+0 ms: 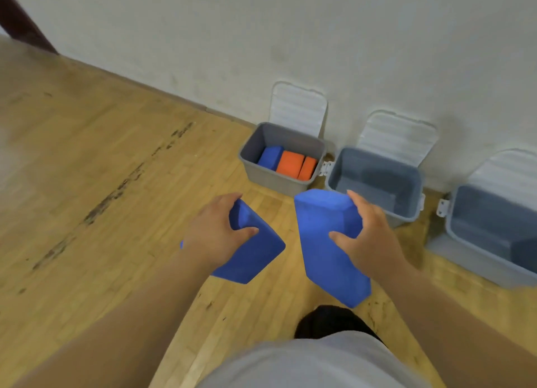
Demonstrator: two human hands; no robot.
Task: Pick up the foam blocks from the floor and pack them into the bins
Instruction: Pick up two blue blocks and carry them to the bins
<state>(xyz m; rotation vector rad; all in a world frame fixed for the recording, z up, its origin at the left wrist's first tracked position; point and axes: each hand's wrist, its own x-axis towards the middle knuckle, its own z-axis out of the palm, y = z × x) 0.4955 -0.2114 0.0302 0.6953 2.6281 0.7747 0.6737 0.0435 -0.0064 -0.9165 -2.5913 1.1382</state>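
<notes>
Foam blocks (328,242), blue, chamfered; each hand grips one.

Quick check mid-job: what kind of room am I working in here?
Probably a yoga or exercise studio, though not certain: worn wooden floor, plain white wall, and three grey storage bins along it, one holding foam blocks.

three grey bins: left bin (270,181), middle bin (377,169), right bin (479,260). three white lids, one behind each bin: left lid (296,108), middle lid (398,138), right lid (508,169). three blue foam blocks: left-hand blue block (255,254), right-hand blue block (322,242), binned blue block (270,157). two orange foam blocks: wider orange block (290,162), narrower orange block (307,168). that makes five blocks in all. two hands, left hand (215,230) and right hand (369,236).
</notes>
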